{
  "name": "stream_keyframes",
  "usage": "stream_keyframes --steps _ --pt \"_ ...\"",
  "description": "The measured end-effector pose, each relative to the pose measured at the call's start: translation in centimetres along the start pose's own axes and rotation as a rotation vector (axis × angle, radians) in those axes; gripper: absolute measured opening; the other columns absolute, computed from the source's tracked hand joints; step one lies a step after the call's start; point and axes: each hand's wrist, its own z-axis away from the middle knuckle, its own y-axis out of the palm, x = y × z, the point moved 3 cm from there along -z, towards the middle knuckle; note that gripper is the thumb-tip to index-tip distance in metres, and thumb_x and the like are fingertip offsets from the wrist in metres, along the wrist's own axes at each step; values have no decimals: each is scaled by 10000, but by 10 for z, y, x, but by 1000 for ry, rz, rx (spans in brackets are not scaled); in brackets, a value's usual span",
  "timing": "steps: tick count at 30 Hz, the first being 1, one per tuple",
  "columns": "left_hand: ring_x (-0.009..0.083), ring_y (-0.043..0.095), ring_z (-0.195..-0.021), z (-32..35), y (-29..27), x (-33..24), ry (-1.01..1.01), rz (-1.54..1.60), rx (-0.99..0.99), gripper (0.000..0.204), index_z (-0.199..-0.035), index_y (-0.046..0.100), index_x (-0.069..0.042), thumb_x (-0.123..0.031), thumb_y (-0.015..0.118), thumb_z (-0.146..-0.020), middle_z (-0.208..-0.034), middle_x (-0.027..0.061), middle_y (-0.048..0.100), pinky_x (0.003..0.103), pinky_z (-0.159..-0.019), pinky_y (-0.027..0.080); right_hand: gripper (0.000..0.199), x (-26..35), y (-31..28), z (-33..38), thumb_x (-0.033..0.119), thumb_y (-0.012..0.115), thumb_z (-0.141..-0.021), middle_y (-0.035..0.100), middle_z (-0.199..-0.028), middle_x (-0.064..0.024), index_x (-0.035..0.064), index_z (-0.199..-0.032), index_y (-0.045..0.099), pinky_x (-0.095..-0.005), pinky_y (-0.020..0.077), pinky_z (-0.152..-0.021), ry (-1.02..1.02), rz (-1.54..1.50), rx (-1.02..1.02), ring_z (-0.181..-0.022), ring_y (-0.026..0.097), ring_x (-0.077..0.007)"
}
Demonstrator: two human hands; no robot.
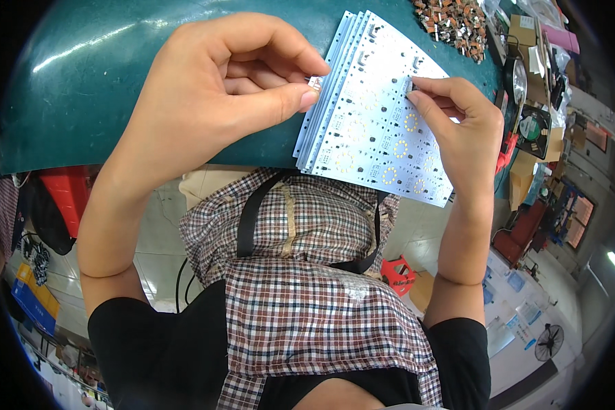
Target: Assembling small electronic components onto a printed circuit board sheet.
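Note:
A stack of white circuit boards [369, 89] lies on the green table, its layers fanned at the left side. The top board carries rings of small yellow dots and dark round parts. Over the stack's left edge, my left hand [218, 96] pinches a small white part [315, 83] between thumb and forefinger, the other fingers curled behind. My right hand [464, 126] is at the top board's right side, thumb and forefinger closed together at its surface. Whatever sits between those fingertips is too small to make out.
A pile of small orange-brown and metal parts [454, 26] lies on the green table [116, 89] at the far right. Beyond it are cardboard boxes [523, 31] and a dark square fan [531, 130]. A red stool [397, 275] stands on the floor below.

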Motion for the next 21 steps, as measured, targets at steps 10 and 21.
stream_keyframes --steps 10,21 --pt "128 746 -910 2 1 1 -9 -42 8 174 -1095 706 26 20 728 -922 -998 105 747 207 -786 600 120 9 8 5 -1 776 -801 699 -835 -88 23 -917 755 -337 543 -605 -434 378 -83 -674 686 -248" --pt "114 736 -918 -2 7 4 -67 -152 -78 206 -1137 726 18 -2 723 -932 -999 81 755 206 -800 581 88 1 5 4 5 776 -817 690 -835 -73 33 -899 763 -329 523 -601 -381 272 -87 -659 671 -243"
